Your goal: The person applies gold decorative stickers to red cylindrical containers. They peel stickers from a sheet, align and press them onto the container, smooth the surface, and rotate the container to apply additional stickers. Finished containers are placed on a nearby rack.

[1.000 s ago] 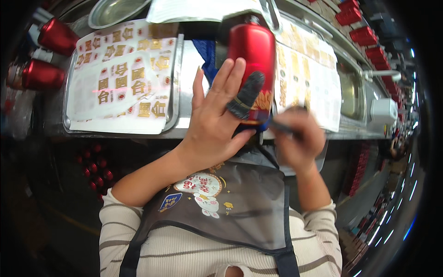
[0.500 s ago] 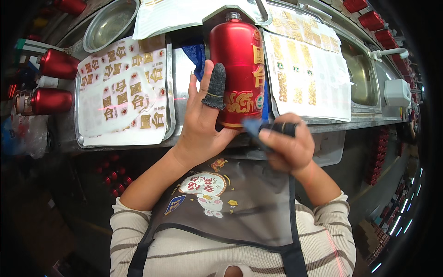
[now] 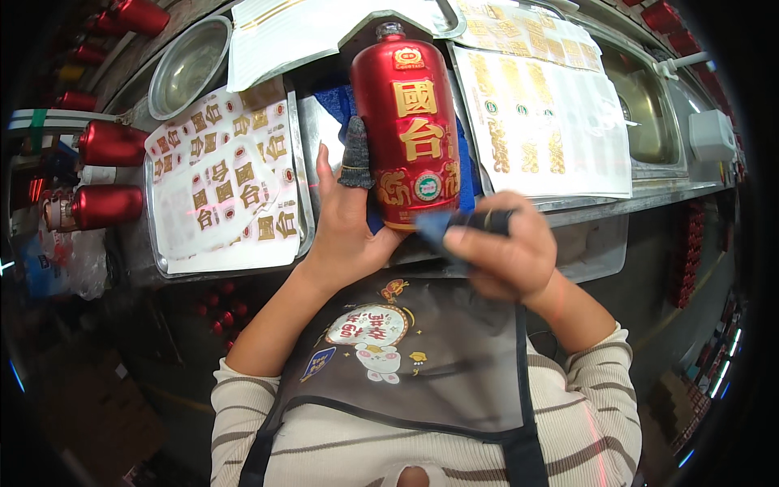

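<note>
A glossy red bottle (image 3: 381,89) lies tilted on a blue cloth (image 3: 466,174), its neck pointing away from me. Raised gold characters and a round green-and-white emblem face up on it. My left hand (image 3: 347,223) steadies its lower left side, the index finger in a dark grey knit finger sleeve (image 3: 355,154) and the thumb near the base. By the bottle's lower right edge, my right hand (image 3: 515,252) is closed around a blue-grey piece (image 3: 432,227), too blurred to name. A dark band wraps one right finger.
Trays with gold sticker sheets flank the bottle, a left sheet (image 3: 219,191) and a right sheet (image 3: 519,122). A metal bowl (image 3: 188,65) stands far left, below it other red bottles (image 3: 114,205). At right are a metal sink (image 3: 649,105) and a white plastic container (image 3: 712,135).
The bottle has turned about its length, bringing the gold characters from its right side to the top. The right hand stays by the base, still blurred. The whole view has shifted slightly.
</note>
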Demonstrator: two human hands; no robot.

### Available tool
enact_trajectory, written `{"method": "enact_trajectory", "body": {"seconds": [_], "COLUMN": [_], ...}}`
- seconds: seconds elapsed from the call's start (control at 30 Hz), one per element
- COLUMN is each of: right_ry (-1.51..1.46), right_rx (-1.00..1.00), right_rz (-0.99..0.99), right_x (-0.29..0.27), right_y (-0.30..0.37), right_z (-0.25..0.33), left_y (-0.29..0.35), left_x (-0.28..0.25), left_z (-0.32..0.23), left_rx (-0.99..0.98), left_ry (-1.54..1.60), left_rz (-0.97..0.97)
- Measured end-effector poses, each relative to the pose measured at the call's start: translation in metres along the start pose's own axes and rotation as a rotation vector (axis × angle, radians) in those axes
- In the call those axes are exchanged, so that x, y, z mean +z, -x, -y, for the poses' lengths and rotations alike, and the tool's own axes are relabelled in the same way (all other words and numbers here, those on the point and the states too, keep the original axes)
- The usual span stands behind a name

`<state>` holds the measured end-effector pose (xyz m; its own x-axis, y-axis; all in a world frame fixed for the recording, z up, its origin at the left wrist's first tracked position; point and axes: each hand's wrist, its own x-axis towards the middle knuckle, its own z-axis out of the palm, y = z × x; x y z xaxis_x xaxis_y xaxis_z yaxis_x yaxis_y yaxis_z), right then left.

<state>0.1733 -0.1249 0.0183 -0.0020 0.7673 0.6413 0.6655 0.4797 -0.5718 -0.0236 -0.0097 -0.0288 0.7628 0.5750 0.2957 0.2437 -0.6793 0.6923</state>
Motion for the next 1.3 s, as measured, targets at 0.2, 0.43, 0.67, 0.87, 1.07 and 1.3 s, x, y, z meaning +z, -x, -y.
{"method": "enact_trajectory", "body": {"seconds": [0.2, 0.43, 0.67, 0.87, 1.07, 1.3], "right_ry": [0.207, 0.151, -0.959, -0.633, -0.925, -0.934], "right_rx": [0.054, 0.028, 1.076, 1.035, 1.126, 1.108], "right_rz": [-0.124, -0.095, -0.298, -0.047, 0.041, 0.02], "right_x": [0.005, 0.002, -0.014, 0.02, -0.001, 0.002], "right_y": [-0.003, 0.009, 0.001, -0.001, -0.007, -0.005], "right_z": [-0.012, -0.008, -0.021, -0.021, -0.02, -0.023], "left_y": [-0.004, -0.012, -0.004, -0.026, -0.028, -0.03], "left_x": [-0.005, -0.005, -0.014, -0.013, -0.016, -0.015], "left_z": [-0.011, -0.028, -0.005, -0.03, -0.033, -0.036], "left_rx": [-0.073, -0.122, -0.33, -0.491, -0.488, -0.505], "left_ry": [-0.087, -0.077, 0.708, 0.904, 0.891, 0.896], "left_rz": [0.016, 0.001, 0.047, -0.151, -0.151, -0.165]}}
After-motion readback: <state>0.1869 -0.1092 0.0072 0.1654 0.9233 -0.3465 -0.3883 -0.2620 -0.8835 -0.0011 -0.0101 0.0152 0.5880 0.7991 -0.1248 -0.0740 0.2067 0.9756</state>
